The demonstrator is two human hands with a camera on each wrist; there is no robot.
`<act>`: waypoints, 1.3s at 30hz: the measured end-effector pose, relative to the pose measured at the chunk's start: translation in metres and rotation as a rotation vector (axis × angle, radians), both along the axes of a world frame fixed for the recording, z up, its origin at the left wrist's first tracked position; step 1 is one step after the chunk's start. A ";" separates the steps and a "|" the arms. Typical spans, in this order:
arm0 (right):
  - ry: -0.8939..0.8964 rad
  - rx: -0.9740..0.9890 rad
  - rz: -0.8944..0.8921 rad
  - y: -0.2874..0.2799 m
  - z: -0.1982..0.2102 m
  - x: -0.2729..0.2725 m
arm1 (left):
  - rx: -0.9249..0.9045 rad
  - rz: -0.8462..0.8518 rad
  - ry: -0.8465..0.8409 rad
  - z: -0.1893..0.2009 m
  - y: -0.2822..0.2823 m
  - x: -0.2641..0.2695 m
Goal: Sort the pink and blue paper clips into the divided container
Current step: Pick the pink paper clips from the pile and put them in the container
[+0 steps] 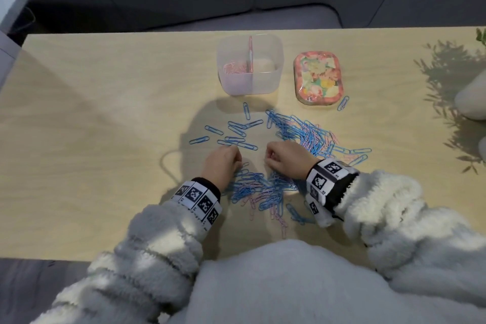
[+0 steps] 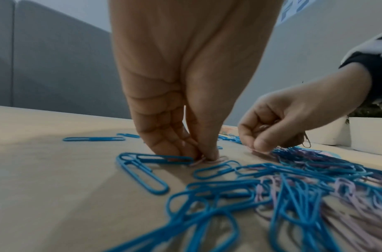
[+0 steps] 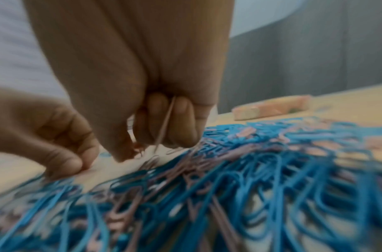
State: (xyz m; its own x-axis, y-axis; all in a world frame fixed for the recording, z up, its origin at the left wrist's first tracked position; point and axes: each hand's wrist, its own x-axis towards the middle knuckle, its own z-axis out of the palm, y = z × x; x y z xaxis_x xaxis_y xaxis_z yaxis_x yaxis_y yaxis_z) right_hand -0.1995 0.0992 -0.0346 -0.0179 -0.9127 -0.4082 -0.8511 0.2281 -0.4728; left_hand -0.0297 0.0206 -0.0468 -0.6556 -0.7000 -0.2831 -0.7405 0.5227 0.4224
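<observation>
While both hands are lowered to the tabletop (image 1: 105,113), a pale pink paper clip (image 2: 199,162) is pinched flat against the wood by the thumb and fingertips of the left hand (image 1: 222,164). Several pink clips (image 3: 164,126) are held in the curled fingers of the right hand (image 1: 285,159), one thin clip being seen between two fingers in the right wrist view. A mixed heap of blue and pink paper clips (image 1: 263,189) is spread between the wrists and the body, and a second heap (image 1: 302,131) lies beyond the right hand. Loose blue clips (image 1: 236,134) are scattered ahead of the left hand. The divided container (image 1: 249,84) is set at the far side of the tabletop; pink clips (image 1: 234,67) are seen in its left compartment, while the contents of the right one cannot be made out. A flowered tin (image 1: 319,77) is placed just to the right of the container, with a single blue clip (image 1: 343,103) beside it.
</observation>
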 end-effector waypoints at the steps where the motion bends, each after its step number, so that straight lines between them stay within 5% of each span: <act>1: -0.133 -0.019 -0.114 0.001 -0.001 -0.006 | -0.011 0.004 0.012 0.000 0.000 0.001; 5: -0.571 -0.086 -0.636 0.005 0.002 -0.034 | -0.054 0.033 0.038 -0.001 -0.002 0.004; 9: -0.828 -0.089 -0.847 0.009 0.000 -0.042 | -0.109 0.025 0.045 0.009 -0.007 -0.002; 11: -0.698 -0.080 -0.770 0.005 -0.002 -0.037 | 0.051 0.071 0.200 0.013 -0.008 -0.002; 15: -0.062 -0.119 -0.381 0.006 0.002 -0.021 | 0.425 0.259 0.371 0.014 -0.011 -0.008; 19: 0.264 -0.065 -0.183 0.011 0.006 -0.007 | 0.216 0.123 0.113 0.010 -0.009 -0.007; 23: 0.316 -0.027 -0.168 0.011 0.001 -0.002 | 0.023 -0.030 -0.023 0.003 -0.005 0.000; 30: 0.461 -0.068 -0.095 0.016 -0.011 0.005 | 0.097 -0.123 -0.109 0.004 -0.012 -0.006; 33: 0.289 -0.060 -0.198 0.012 -0.006 0.000 | 0.142 -0.151 -0.177 0.010 -0.021 -0.015; 39: -0.051 -0.143 -0.373 -0.020 0.022 -0.022 | -0.030 -0.024 0.066 0.063 -0.073 -0.050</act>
